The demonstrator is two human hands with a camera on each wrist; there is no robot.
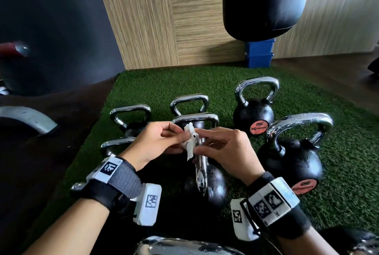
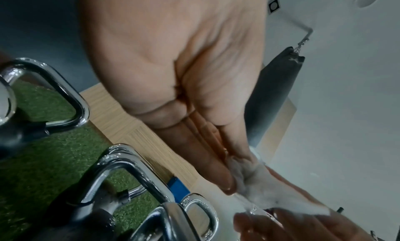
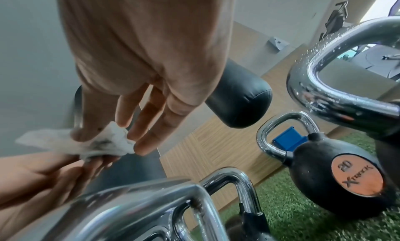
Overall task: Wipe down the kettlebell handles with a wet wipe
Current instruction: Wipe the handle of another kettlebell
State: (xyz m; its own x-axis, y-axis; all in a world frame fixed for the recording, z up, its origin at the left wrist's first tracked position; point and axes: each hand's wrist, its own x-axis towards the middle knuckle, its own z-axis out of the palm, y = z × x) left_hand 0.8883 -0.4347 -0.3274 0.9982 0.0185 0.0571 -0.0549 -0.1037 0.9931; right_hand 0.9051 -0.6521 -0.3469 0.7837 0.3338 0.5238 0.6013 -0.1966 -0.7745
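At the very bottom of the head view a chrome handle (image 1: 184, 246) fills the near edge, blurred and partly cut off. Just beyond it both wrists wear black straps carrying white marker blocks. The left hand (image 1: 158, 142) and the right hand (image 1: 227, 148) meet above the kettlebells and share a crumpled white wet wipe (image 1: 190, 142): the left pinches it between thumb and fingertips, and the right pinches its other side with thumb and forefinger while the remaining fingers (image 3: 151, 125) stay fairly straight and spread. The wipe shows grey smudges in the right wrist view (image 3: 103, 142) and a loose tail hangs below the hands. It is held in the air, touching no handle. Directly beneath the hands stands a black kettlebell (image 1: 213, 187) whose chrome handle rises toward the wipe. To the right sits a larger kettlebell (image 1: 293, 162) with water droplets on its handle and an orange label at its base. Behind the hands more chrome-handled kettlebells stand close together on green artificial turf (image 1: 348, 183), and farther right one marked 20 (image 1: 254, 113) stands apart. Past the turf, blue crates (image 1: 259, 54) sit against a wood-grain wall, and a black punching bag (image 1: 264, 2) hangs above them.
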